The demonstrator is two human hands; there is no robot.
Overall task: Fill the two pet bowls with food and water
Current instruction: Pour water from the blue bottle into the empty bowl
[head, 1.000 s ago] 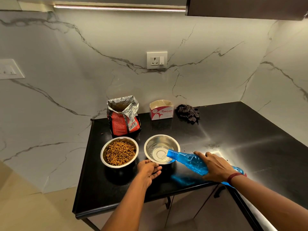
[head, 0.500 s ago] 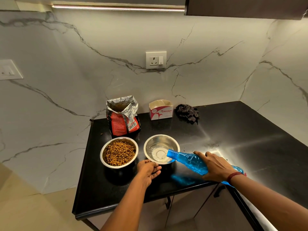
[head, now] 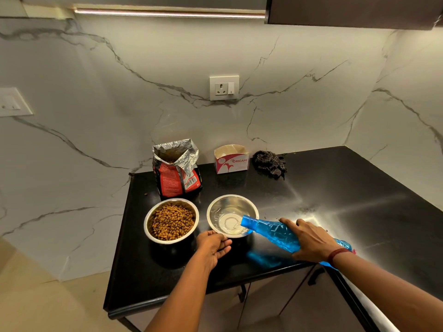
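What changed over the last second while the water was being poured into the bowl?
Nothing visibly moved. The right hand still grips the tilted blue bottle, its mouth over the water bowl, and the left hand still holds that bowl's near rim. The food bowl, full of kibble, and the food bag behind it stayed put.
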